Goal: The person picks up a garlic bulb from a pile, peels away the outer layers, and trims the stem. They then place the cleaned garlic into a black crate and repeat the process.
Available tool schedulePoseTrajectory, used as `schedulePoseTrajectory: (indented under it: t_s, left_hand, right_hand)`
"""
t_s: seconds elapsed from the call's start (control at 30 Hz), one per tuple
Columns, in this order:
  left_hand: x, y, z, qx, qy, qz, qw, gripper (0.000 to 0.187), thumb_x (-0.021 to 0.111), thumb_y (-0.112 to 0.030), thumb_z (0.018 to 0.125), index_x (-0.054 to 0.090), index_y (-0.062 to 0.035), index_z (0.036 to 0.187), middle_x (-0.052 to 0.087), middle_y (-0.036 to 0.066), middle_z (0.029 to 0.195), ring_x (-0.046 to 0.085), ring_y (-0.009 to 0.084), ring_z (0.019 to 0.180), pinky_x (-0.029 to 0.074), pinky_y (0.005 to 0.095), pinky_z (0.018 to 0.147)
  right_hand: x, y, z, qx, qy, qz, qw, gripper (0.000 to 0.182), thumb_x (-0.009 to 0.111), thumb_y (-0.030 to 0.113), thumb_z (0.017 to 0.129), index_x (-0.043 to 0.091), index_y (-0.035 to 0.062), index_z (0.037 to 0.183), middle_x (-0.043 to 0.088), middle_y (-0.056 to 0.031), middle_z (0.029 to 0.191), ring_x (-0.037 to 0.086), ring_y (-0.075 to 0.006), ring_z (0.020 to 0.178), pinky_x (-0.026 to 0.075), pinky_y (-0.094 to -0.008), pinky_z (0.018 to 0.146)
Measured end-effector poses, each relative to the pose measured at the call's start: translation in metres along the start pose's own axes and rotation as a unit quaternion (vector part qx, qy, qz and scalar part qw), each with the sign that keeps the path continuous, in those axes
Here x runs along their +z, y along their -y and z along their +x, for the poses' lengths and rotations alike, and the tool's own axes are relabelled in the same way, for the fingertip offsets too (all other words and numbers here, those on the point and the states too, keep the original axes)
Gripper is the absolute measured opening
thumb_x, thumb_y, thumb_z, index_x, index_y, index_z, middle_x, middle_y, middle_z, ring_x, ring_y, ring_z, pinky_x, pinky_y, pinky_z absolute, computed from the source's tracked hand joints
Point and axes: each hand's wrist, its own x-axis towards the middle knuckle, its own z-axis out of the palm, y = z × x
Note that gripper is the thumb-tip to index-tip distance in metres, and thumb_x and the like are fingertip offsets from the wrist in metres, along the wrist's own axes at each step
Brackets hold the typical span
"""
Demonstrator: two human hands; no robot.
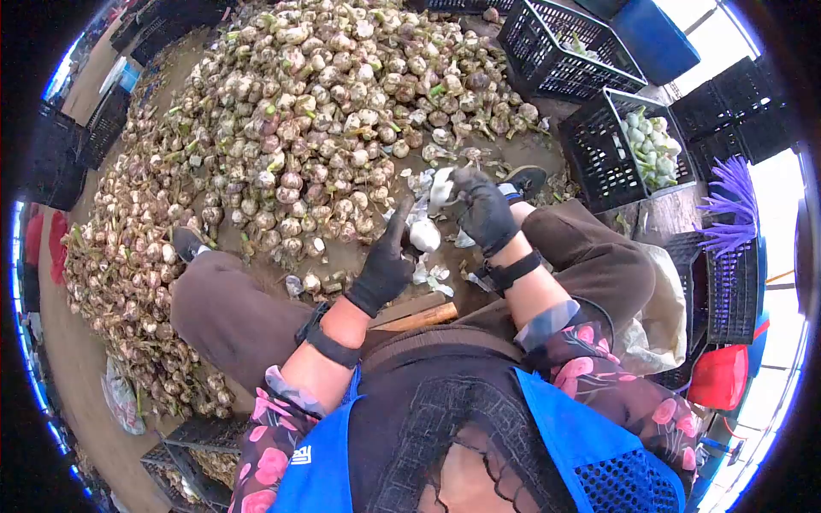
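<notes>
My left hand [382,272], in a black glove, is closed around a peeled white garlic bulb [424,235], its index finger pointing up along the side. Close by on the right, my right hand [487,212], also gloved in black, pinches a strip of white garlic skin [441,190] just above the bulb. Loose bits of papery skin [438,279] lie on the ground below the hands. In front spreads a large heap of unpeeled garlic bulbs [325,111], dirty and purplish, some with green stem stubs.
A black crate [599,162] at the right holds peeled white-green bulbs [652,147]; another crate [547,64] stands behind it. A purple fringed thing [731,205] and a red container [717,376] are at far right. A wooden piece [419,320] lies by my lap.
</notes>
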Motion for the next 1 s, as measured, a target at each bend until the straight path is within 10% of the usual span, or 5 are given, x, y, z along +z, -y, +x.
schedulePoseTrajectory:
  t_s: [0.17,0.3,0.4,0.83,1.0]
  left_hand:
    - [-0.006,0.007,0.001,0.036,-0.036,0.161,0.986,0.069,0.05,0.005,0.076,0.031,-0.0114,0.141,0.06,0.016,0.102,0.062,0.0249,0.089,0.05,0.0341,0.08]
    - [-0.006,0.013,0.009,0.088,-0.086,0.123,0.985,0.075,0.048,0.013,0.068,0.038,-0.0131,0.137,0.062,0.015,0.096,0.061,0.0255,0.088,0.049,0.0335,0.078]
    - [-0.007,0.014,0.009,0.11,-0.09,0.133,0.981,0.072,0.049,0.011,0.067,0.041,-0.0129,0.135,0.062,0.015,0.096,0.061,0.0283,0.086,0.049,0.0364,0.076]
    - [-0.006,-0.002,0.006,0.08,-0.078,0.171,0.979,0.044,0.065,-0.002,0.068,0.059,-0.0079,0.111,0.064,0.014,0.094,0.063,0.0304,0.088,0.05,0.0372,0.077]
    - [-0.008,-0.014,0.008,0.225,-0.168,0.264,0.923,0.03,0.067,0.0,0.066,0.063,-0.0093,0.094,0.064,0.012,0.09,0.06,0.0319,0.091,0.046,0.0412,0.086]
  right_hand:
    - [0.026,0.058,-0.012,-0.01,-0.016,0.134,0.991,0.022,0.05,0.007,0.089,0.053,0.0014,0.11,0.06,-0.0105,0.102,0.061,-0.017,0.09,0.051,-0.0299,0.075]
    - [-0.03,0.029,-0.006,0.033,-0.029,-0.699,0.714,0.023,0.056,0.011,0.089,0.06,0.0013,0.109,0.064,-0.0044,0.096,0.059,-0.0137,0.081,0.047,-0.026,0.072]
    - [0.011,0.021,-0.019,0.095,0.025,-0.292,0.951,0.025,0.059,0.023,0.091,0.063,0.0008,0.101,0.063,0.0009,0.088,0.055,-0.0097,0.078,0.046,-0.0265,0.071]
    - [0.052,0.021,-0.033,-0.029,0.101,-0.543,0.833,0.016,0.062,0.017,0.083,0.06,0.001,0.083,0.058,-0.0142,0.073,0.059,-0.0252,0.07,0.045,-0.0359,0.064]
    - [0.052,0.013,-0.041,0.15,0.02,-0.114,0.982,0.017,0.054,0.019,0.092,0.059,0.0031,0.093,0.062,-0.0035,0.082,0.058,-0.0149,0.075,0.048,-0.031,0.068]
